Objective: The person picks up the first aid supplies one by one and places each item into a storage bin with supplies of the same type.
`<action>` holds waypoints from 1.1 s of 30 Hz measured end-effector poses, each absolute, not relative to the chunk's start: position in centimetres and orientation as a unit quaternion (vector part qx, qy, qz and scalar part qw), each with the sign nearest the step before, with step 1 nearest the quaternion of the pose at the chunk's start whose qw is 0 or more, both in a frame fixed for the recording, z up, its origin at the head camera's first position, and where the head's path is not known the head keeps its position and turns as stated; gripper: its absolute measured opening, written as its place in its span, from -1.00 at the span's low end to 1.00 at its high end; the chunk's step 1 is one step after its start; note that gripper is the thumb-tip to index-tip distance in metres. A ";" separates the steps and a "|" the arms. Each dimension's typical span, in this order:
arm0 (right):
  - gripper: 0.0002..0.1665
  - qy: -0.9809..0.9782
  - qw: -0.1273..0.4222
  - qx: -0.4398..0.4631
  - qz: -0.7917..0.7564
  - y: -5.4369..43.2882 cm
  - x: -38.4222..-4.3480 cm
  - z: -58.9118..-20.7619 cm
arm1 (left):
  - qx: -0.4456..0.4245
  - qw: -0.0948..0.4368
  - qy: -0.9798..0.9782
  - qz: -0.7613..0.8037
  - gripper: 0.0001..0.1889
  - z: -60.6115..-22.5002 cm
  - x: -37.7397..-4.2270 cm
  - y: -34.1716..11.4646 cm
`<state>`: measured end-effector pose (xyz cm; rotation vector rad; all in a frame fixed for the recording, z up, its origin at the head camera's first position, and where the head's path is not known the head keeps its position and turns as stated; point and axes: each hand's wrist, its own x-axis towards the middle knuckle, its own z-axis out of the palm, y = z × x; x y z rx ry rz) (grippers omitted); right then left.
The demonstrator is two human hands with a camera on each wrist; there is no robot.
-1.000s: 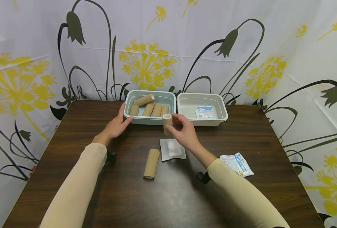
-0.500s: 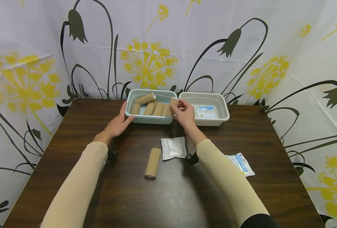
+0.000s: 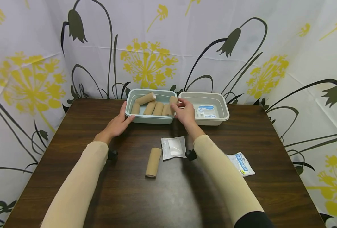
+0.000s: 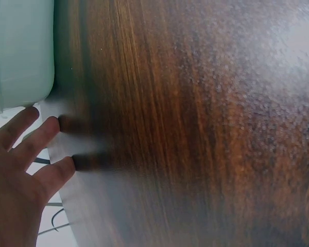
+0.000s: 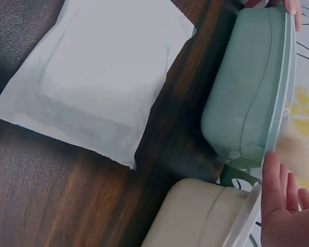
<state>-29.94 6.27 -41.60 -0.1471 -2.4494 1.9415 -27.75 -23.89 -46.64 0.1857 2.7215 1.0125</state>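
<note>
My right hand [image 3: 186, 113] pinches a short brown cardboard tube [image 3: 173, 100] at the right end of a pale blue-green plastic bin [image 3: 151, 119]. In the right wrist view this tube [image 5: 296, 152] is blurred past the bin's rim. Several other cardboard tubes [image 3: 158, 109] lie inside the bin, one resting across others. My left hand [image 3: 115, 126] touches the bin's left end, thumb at the front corner and fingers along the side. The left wrist view shows its fingers extended beside the bin [image 4: 23, 51]. A longer cardboard tube [image 3: 153, 162] lies on the table in front.
A cream bin [image 3: 211, 122] stands right of the blue-green one, holding a blue-and-white packet [image 3: 206, 111] with "Surgical" on it. A white packet [image 3: 174, 148] lies mid-table. Another printed packet [image 3: 242, 164] lies to the right, partly behind my sleeve. A patterned curtain [image 3: 148, 28] hangs behind.
My right hand has carried the short tube from in front of the bin up and back to its right end, then slightly lower. My left hand has stayed at the bin's left end.
</note>
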 end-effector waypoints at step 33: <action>-0.49 -0.842 -0.073 0.321 0.427 8.0 -19.1 -44.4 | 0.060 0.120 0.926 0.353 -0.11 -46.5 -27.6 -23.7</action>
